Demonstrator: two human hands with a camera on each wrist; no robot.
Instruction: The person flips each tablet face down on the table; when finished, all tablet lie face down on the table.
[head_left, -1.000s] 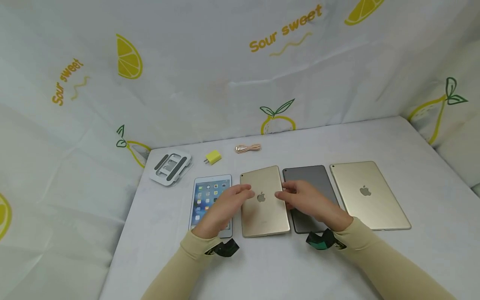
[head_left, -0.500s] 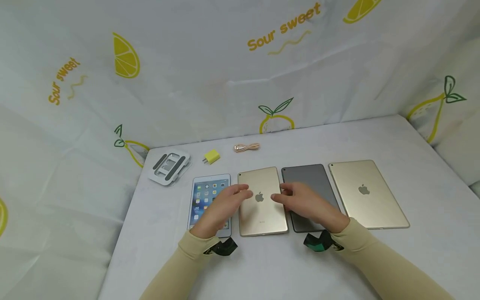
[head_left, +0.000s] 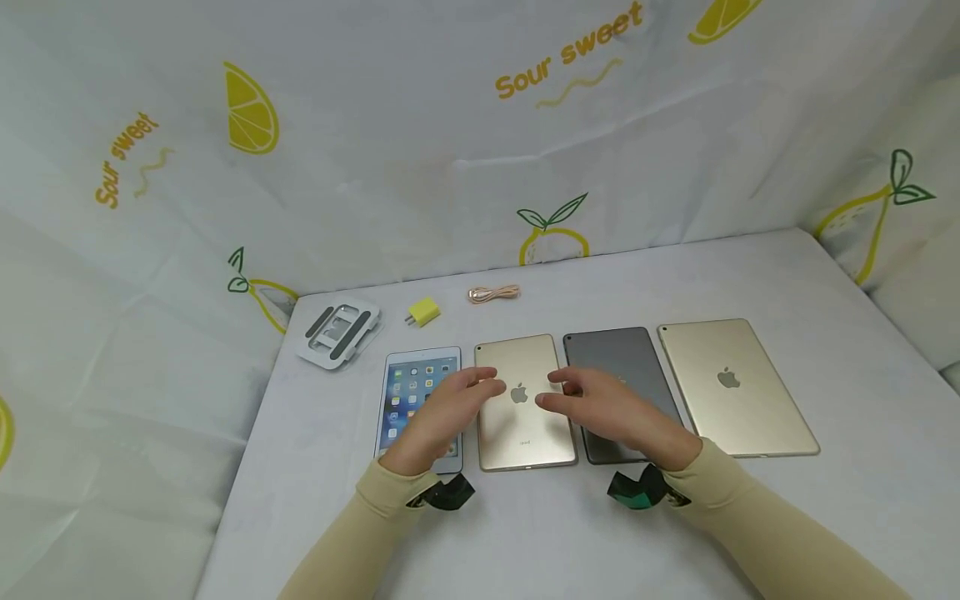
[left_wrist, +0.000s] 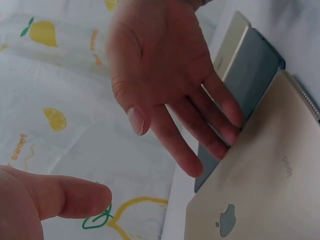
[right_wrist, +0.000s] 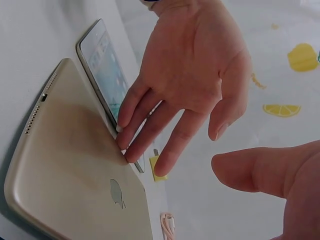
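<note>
In the head view a small gold tablet (head_left: 525, 437) lies back-up, its apple logo between my hands. My left hand (head_left: 442, 412) is at its left edge, over a white tablet (head_left: 401, 400) with a lit screen. My right hand (head_left: 611, 408) is held over its right edge and a dark grey tablet (head_left: 618, 350). Seen in the right wrist view, the left hand (right_wrist: 192, 60) has extended fingers with tips at the gold tablet's edge; contact is uncertain. Across in the left wrist view, the right hand (left_wrist: 160, 55) has extended fingers, holding nothing.
A larger gold tablet (head_left: 738, 408) lies at the right. Toward the back are a white and grey folding stand (head_left: 341, 333), a yellow charger plug (head_left: 424, 312) and a coiled pink cable (head_left: 495, 293). A lemon-printed cloth (head_left: 390, 167) hangs behind the table.
My right hand's fingertips have moved off the small gold tablet's right edge, leftward to above its surface. The left hand has stayed nearly still. The small gold tablet has barely shifted.
</note>
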